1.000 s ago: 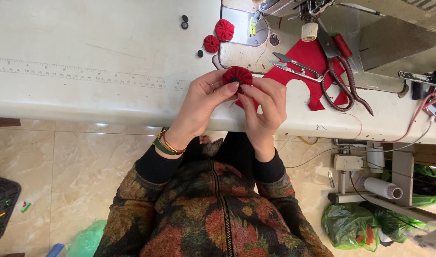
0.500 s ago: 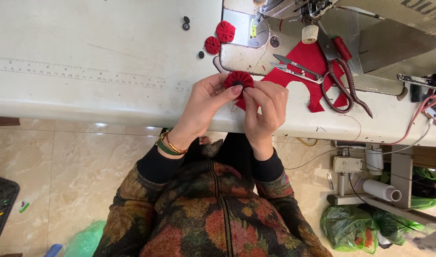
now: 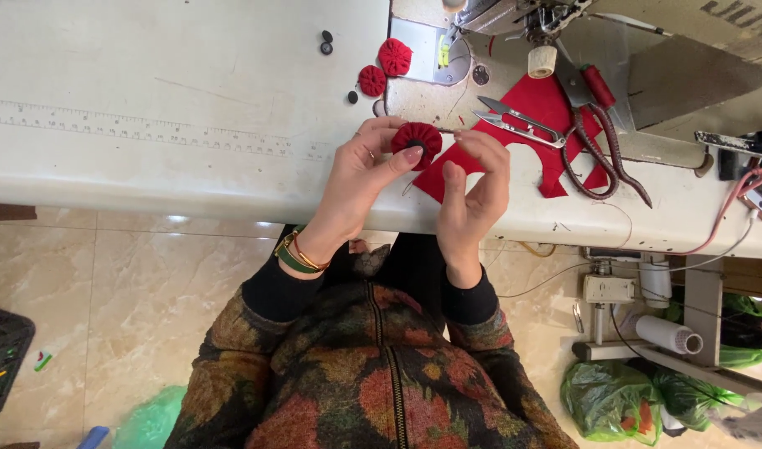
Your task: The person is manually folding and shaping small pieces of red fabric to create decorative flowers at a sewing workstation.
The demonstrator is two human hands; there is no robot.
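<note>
On the floor nearest the person, a green plastic bag point(image 3: 152, 420) lies under the front edge of the surface, toward its left end, and a black crate point(image 3: 0, 362) stands further left, partly out of view. Under the right end, green bags point(image 3: 626, 399) sit bunched by a white thread cone point(image 3: 668, 333); what they hold cannot be told.

Above the front edge, about the middle of the white surface point(image 3: 148, 100), both hands meet on a round red fabric puff point(image 3: 416, 140), gathered in pleats around a dark centre. The left hand point(image 3: 360, 179) is clamped on it, thumb on its near face and fingers behind. The right hand point(image 3: 477, 187) pinches its right rim with fingertips together, apparently on a fine needle, though too thin to be sure. A printed ruler strip point(image 3: 148, 133) runs along the surface on the left.

Just beyond the hands lies a flat red cloth piece point(image 3: 547, 116), with silver thread snips point(image 3: 518, 123) on it and red-handled scissors point(image 3: 601, 145) at its right. Further back, two more red puffs point(image 3: 385, 68) lie beside small black buttons point(image 3: 325, 41). A sewing machine point(image 3: 564, 25) stands at the far right corner.
</note>
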